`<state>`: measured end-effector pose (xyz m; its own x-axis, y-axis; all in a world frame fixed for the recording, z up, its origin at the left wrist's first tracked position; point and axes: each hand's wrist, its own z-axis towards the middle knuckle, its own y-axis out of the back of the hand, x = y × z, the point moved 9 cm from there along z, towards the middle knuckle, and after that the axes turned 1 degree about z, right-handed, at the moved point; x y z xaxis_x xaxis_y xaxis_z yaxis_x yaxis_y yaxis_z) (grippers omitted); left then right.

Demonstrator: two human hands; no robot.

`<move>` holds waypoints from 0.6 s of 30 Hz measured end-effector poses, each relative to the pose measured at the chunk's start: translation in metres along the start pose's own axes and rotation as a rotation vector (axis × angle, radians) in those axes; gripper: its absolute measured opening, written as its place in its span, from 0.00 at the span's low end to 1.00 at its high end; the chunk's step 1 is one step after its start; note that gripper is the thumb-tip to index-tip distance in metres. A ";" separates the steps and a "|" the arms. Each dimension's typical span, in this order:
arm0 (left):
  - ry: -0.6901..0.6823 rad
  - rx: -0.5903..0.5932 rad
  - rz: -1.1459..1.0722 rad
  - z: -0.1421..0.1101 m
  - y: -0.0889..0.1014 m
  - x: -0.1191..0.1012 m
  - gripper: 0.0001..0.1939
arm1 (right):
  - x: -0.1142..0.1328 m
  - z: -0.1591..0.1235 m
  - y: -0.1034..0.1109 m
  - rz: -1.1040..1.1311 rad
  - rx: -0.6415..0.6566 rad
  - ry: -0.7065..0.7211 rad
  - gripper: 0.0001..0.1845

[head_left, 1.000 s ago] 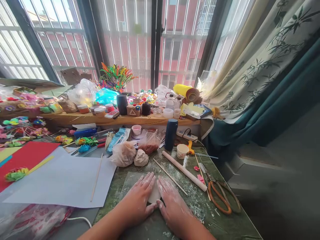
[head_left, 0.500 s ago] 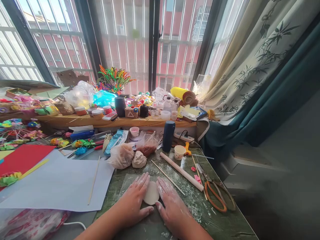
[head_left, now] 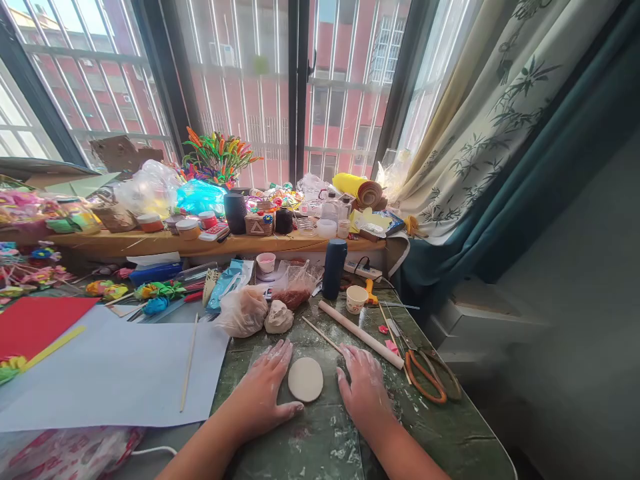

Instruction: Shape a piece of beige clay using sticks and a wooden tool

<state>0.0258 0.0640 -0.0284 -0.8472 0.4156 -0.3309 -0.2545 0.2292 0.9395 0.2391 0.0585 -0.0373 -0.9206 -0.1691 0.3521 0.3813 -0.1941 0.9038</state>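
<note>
A round, flat disc of pale clay (head_left: 305, 379) lies on a clear sheet (head_left: 320, 437) on the dark green tabletop. My left hand (head_left: 267, 387) rests flat just left of the disc, fingers stretched, holding nothing. To the disc's right is my right hand (head_left: 364, 381), with its fingers extended and lying over the lower end of a thin wooden stick (head_left: 323, 333); I cannot tell whether it touches the stick. White powder coats both hands. Beyond the disc sit a lump of clay (head_left: 279, 317) and a plastic bag (head_left: 243, 312). A rolling pin (head_left: 361, 335) lies diagonally past my right hand.
Orange-handled scissors (head_left: 425, 377) lie near the table's right edge. A paper cup (head_left: 357, 300) and a dark blue cylinder (head_left: 334, 269) stand at the back. White paper (head_left: 125, 367) with another stick (head_left: 189, 363) covers the left side. Crafts crowd the windowsill (head_left: 120, 244).
My right hand has moved right and away from the clay disc, to the thin stick. My left hand has drawn slightly left, so the whole disc shows. The view has shifted a little.
</note>
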 end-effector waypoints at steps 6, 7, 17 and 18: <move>0.002 -0.004 -0.033 0.001 -0.002 0.000 0.58 | -0.010 0.019 -0.002 -0.040 0.076 -0.079 0.15; -0.001 -0.005 -0.039 0.001 -0.002 0.001 0.57 | -0.010 0.021 -0.003 -0.030 0.085 -0.070 0.14; 0.023 0.001 -0.033 0.001 0.002 -0.001 0.55 | -0.006 0.029 -0.001 0.074 0.236 -0.036 0.12; 0.018 -0.001 -0.030 0.002 0.001 -0.001 0.55 | -0.002 0.022 0.000 0.078 0.253 -0.033 0.12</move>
<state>0.0271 0.0654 -0.0273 -0.8474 0.3927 -0.3574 -0.2805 0.2404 0.9292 0.2393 0.0803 -0.0330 -0.8929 -0.1415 0.4274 0.4221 0.0668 0.9041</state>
